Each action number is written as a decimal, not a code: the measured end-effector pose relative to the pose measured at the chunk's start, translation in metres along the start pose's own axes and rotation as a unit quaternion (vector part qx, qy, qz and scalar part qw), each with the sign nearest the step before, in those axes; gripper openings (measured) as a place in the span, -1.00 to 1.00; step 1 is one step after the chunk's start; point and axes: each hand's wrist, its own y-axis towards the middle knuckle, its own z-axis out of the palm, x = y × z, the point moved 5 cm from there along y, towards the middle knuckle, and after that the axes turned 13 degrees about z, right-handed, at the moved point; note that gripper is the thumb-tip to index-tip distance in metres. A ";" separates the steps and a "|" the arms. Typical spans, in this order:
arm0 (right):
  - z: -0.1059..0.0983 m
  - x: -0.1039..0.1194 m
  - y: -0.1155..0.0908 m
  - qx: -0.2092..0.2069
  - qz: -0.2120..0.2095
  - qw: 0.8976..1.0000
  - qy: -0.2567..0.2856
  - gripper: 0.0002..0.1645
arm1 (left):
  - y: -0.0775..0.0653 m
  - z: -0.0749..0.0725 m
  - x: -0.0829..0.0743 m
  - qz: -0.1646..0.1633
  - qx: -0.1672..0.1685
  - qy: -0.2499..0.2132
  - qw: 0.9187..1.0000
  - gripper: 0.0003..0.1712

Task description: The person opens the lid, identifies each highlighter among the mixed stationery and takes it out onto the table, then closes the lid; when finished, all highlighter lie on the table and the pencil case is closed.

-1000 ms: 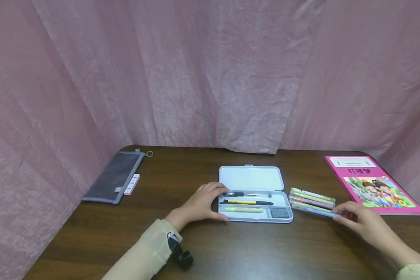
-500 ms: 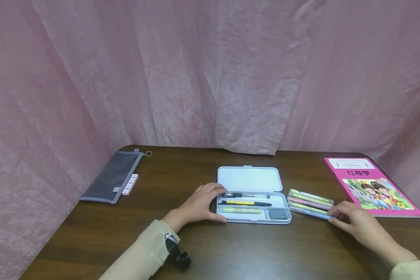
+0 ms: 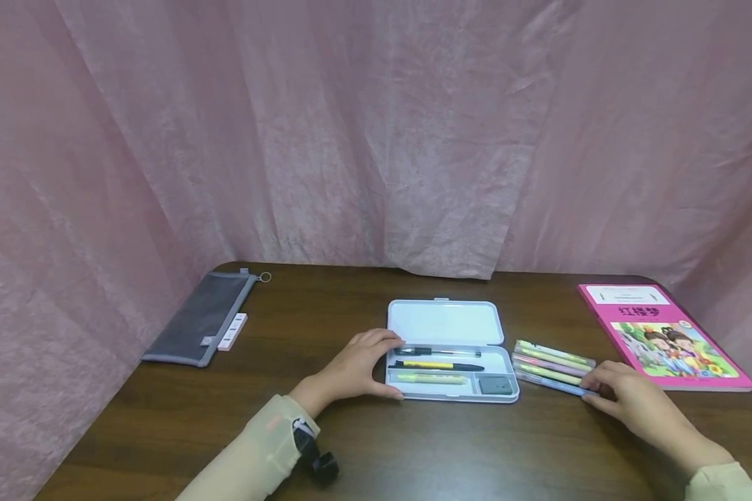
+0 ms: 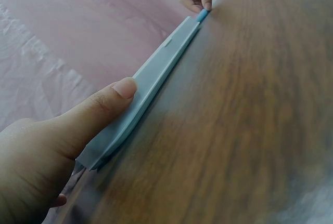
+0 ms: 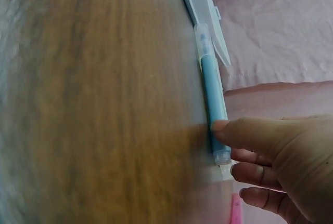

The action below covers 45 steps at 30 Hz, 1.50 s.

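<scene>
The pale blue pencil case (image 3: 445, 321) lies with its lid laid back. Its tray holds a black-capped clear pen (image 3: 445, 352), a yellow-and-black pen (image 3: 439, 365), a yellow highlighter (image 3: 431, 378) and a grey eraser (image 3: 495, 385). My left hand (image 3: 357, 372) grips the case's left end, thumb (image 4: 125, 88) against the front wall and fingers near the hinge side. Right of the case, several pastel highlighters (image 3: 554, 356) lie side by side. My right hand (image 3: 627, 400) pinches the near end of the blue highlighter (image 5: 212, 86), the nearest of the row; some fingers are hidden behind it.
At the far left lies a grey mesh zip pouch (image 3: 200, 320), with a small white-and-pink block (image 3: 232, 332) beside it. A pink picture book (image 3: 664, 337) lies at the right behind my right hand. A pink curtain (image 3: 376, 139) hangs along the table's back edge.
My right hand has shifted slightly left with the blue highlighter, bringing its near end closer in line with the others. My left hand stays on the case; the view has shifted a little.
</scene>
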 end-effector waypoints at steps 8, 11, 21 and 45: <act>-0.005 0.003 0.002 0.013 0.002 1.000 0.003 -0.62 | -0.001 -0.003 -0.004 0.004 -0.004 0.001 1.000 -0.01; -0.010 0.004 0.003 0.015 0.006 1.000 0.011 -0.64 | -0.001 -0.003 -0.004 0.006 -0.004 0.003 1.000 -0.02; -0.027 0.025 0.020 0.023 0.013 0.998 0.063 -0.67 | -0.001 -0.001 -0.002 0.005 -0.007 0.002 1.000 -0.02; -0.018 0.093 0.061 0.092 0.006 0.992 0.081 -0.83 | 0.000 -0.002 -0.001 0.000 0.001 0.001 1.000 0.00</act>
